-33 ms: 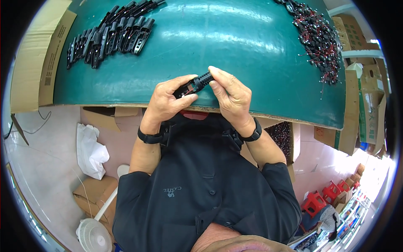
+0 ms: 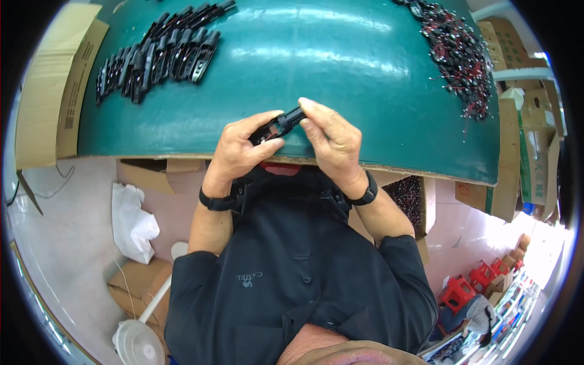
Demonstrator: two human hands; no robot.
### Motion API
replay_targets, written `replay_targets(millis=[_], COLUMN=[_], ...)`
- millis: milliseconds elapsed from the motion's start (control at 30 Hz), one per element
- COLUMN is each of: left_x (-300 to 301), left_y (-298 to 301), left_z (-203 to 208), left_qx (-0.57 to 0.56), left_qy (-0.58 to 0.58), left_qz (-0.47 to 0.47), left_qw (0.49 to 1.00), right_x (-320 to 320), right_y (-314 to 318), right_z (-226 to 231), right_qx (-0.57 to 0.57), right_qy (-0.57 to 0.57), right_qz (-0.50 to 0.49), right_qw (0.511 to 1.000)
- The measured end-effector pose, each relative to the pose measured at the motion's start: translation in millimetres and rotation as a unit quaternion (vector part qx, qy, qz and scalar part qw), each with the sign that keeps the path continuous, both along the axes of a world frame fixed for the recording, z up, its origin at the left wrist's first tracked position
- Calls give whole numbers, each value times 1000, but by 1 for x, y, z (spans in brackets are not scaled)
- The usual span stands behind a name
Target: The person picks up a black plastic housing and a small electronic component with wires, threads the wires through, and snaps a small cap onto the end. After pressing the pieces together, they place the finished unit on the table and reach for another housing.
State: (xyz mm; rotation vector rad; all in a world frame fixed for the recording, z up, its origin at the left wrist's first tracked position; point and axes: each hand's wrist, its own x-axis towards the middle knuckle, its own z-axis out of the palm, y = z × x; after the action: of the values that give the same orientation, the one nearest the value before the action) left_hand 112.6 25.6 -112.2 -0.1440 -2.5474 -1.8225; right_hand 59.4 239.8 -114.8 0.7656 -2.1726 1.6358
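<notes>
Over the near edge of the green table (image 2: 340, 79), both hands hold one black plastic housing (image 2: 283, 123). It has a ribbed round end, and its hollow body shows a bit of red inside. My left hand (image 2: 236, 147) grips the body between thumb and fingers. At the ribbed end, my right hand (image 2: 336, 139) pinches the tip with thumb and forefinger. The housing lies tilted, its ribbed end pointing up and right. Similar black housings (image 2: 173, 58) lie in rows at the far left. Small black round parts with red wires (image 2: 459, 61) form a heap at the far right.
A cardboard box (image 2: 55, 85) stands against the table's left side, and more cardboard (image 2: 508, 146) lines the right. Below the table edge at right, an open box (image 2: 429, 204) holds small dark parts. A fan (image 2: 139, 344) and red stools (image 2: 456, 293) stand on the floor.
The whole view has shifted slightly. Both hands keep their hold on the housing, and its ribbed end and my right hand sit marginally further left.
</notes>
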Motion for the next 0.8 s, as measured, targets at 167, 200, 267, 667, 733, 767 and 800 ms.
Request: replay_targets(millis=[167,200,267,667,733,767,800], left_x=[-4,-4,4,-3,-2,-2,-2], left_y=[9,8,1,-6,-13,-15,-18], left_z=[1,-7,-4,-7,0,7,13], left_qx=[-74,-90,-66,-7,-4,-27,-52], left_qy=[52,35,-15,40,42,67,91], left_qz=[-2,6,21,26,43,45,48], left_qw=[996,995,997,999,998,996,993], right_x=[3,1,5,9,11,12,13], right_y=[8,6,-2,24,23,23,24], right_z=[-12,-23,-24,-23,-24,-23,-22], right_qx=[-24,-66,-96,-138,-130,-126,-130], right_qy=[26,24,-13,-140,-166,-181,-184], right_qz=[-12,-4,13,37,54,65,71], right_qw=[999,998,995,980,976,973,972])
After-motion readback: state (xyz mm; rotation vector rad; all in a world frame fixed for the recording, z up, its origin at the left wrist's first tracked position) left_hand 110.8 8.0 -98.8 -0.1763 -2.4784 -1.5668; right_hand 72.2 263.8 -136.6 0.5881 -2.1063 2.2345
